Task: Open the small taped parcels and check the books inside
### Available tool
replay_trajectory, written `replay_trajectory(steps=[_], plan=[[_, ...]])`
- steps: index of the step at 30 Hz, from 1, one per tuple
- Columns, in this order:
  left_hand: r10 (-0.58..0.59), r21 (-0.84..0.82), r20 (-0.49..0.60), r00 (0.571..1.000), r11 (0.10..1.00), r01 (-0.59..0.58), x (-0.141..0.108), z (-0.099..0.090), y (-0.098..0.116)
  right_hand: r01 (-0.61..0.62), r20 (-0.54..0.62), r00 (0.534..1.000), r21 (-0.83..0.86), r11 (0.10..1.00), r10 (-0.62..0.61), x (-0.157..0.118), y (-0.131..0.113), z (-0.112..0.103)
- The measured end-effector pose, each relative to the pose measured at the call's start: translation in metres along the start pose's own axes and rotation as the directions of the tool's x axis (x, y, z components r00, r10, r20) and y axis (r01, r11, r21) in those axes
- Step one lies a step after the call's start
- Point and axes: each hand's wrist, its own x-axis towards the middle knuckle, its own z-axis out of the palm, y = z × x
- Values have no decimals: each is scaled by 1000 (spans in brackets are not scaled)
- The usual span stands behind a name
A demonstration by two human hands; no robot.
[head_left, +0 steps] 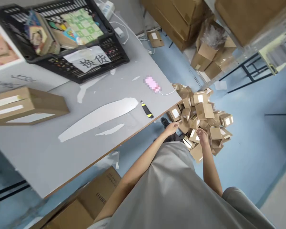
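My left hand (172,128) is just off the table's corner, loosely open, with no object visible in it. To its right, my right hand (202,136) hangs over a pile of small cardboard boxes (204,110) on the floor. Its fingers are slightly apart and nothing shows between them. Whether either hand touches a box cannot be made out. A black and yellow cutter (146,109) lies on the grey table (97,146) near its edge, with a pixelated pink item (152,84) and its white cable beyond.
On the table are a black crate (119,51) of books and packets, a brown box (26,106) and a power strip (108,9). Large cartons (181,19) stand at the back. An open carton (208,52) holds clear plastic. Another carton (97,194) sits below the table's front edge.
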Motion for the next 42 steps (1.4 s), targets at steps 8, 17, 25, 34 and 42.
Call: replay_trajectory(steps=[8,17,25,34,42], plan=[[-173,-139,-209,963,979,146,16,-90,34,-107,410,893,-205,973,185,45,-46,200],[-515,-546,-570,640,820,174,-51,-150,23,157,620,757,-478,864,206,40,-75,283],[-757,-683,-527,385,647,339,-47,-144,18,362,637,766,-543,757,90,52,-89,331],[-826,-711,-441,351,561,425,-21,-152,13,321,591,797,-595,737,129,58,-76,339],[-790,-681,-476,385,609,407,-29,-158,9,309,574,809,-601,737,129,45,-77,340]])
